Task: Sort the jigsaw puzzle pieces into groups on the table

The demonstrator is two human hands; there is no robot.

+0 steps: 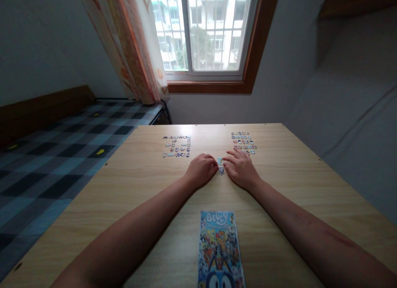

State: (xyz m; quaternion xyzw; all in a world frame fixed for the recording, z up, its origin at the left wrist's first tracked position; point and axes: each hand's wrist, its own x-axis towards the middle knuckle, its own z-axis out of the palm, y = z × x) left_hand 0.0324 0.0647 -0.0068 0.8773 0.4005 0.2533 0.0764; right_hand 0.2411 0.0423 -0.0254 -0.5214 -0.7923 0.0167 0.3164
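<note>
A small strip of joined jigsaw pieces (221, 166) lies on the wooden table between my two hands. My left hand (203, 169) is closed at the strip's left edge, fingers curled together and thumb near the index finger; anything within them is hidden. To the right, my right hand (241, 167) rests palm down with its fingers apart, its tips close to the strip. Beyond that hand sits a group of jigsaw pieces (243, 138) in short rows, partly covered by the fingers. Farther left, a partial frame of jigsaw pieces (188, 147) has more pieces inside it.
Nearer to me on the table (149, 188) lies a blue Bluey picture sheet (218, 248) crowded with cartoon characters. A bed with a checked cover (62, 155) stands along the left. Behind the table are a window (214, 35) and an orange patterned curtain (127, 44).
</note>
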